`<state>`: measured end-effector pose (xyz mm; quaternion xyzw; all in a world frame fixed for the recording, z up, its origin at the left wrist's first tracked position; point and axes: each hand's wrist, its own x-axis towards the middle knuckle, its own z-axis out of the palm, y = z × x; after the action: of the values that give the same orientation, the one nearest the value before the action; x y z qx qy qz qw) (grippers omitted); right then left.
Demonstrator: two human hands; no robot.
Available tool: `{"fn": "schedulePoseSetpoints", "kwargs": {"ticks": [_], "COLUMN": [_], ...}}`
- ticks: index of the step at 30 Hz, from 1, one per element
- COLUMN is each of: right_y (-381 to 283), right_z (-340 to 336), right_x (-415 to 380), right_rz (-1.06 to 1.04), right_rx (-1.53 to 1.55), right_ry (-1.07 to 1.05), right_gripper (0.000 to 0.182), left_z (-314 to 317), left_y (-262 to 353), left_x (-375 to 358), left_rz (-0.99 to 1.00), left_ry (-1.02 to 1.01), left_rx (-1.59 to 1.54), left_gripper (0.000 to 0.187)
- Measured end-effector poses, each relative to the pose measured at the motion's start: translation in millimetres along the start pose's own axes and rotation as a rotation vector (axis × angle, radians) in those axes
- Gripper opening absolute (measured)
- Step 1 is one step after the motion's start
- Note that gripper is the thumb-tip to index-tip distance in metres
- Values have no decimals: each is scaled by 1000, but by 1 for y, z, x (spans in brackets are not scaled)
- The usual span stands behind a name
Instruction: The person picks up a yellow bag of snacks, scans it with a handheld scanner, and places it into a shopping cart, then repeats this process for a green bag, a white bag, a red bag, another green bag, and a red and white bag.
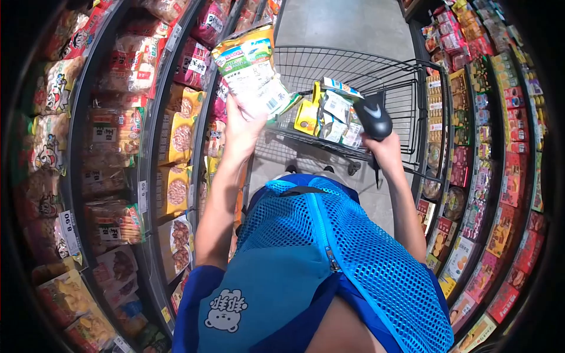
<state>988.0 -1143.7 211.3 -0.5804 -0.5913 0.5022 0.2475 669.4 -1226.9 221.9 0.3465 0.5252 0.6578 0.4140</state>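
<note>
My left hand (242,132) is closed on the lower edge of a snack bag (250,76), holding it up at the left side of the cart. The bag is yellow, green and white, and its printed back with a barcode faces me. In my right hand (385,154) is a black handheld barcode scanner (375,117), its head above the cart's right part; the fingers round its grip are partly hidden. Between my hands, several snack packets, among them a yellow packet (307,115) and a white packet (336,106), lie in the black wire shopping cart (420,112).
Packed shelves flank both sides: a left shelf (150,112) with bagged snacks and price tags, and a right shelf (471,176) with boxes and packets. Grey floor (344,23) runs ahead beyond the cart. A blue mesh vest (282,223) covers my front.
</note>
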Motion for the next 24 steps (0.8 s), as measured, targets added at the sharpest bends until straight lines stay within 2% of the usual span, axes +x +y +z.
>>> {"fn": "schedulePoseSetpoints", "kwargs": {"ticks": [1, 5, 6, 8, 10, 11, 13, 19, 22, 24], "right_y": [33, 49, 45, 11, -13, -39, -60, -99, -96, -78], "right_z": [-5, 21, 32, 55, 70, 76, 86, 67, 50, 44], "right_x": [2, -18, -18, -22, -12, -16, -12, -29, -41, -47], "right_rz": [57, 294, 289, 206, 183, 141, 88, 18, 43, 72], "right_rx": [117, 120, 80, 219, 176, 283, 298, 302, 332, 350], "right_ry": [-92, -349, -395, -426, -569, -543, -583, -546, -539, -499], "right_gripper": [17, 16, 16, 14, 13, 12, 12, 17, 21, 23], "left_z": [-5, -7, -8, -9, -10, -12, -17, -23, -20, -38], "left_y": [-5, -4, -8, -13, -14, -15, -14, -15, -15, -30], "left_x": [3, 7, 8, 8, 9, 10, 12, 14, 15, 18], "left_rz": [32, 53, 58, 61, 60, 50, 31, 35, 129, 39], "left_ry": [-8, 17, 19, 28, 38, 21, -9, 26, 75, 16], "left_rx": [23, 135, 124, 134, 175, 216, 295, 319, 260, 295], "left_gripper": [68, 70, 71, 71, 70, 74, 85, 82, 61, 79]}}
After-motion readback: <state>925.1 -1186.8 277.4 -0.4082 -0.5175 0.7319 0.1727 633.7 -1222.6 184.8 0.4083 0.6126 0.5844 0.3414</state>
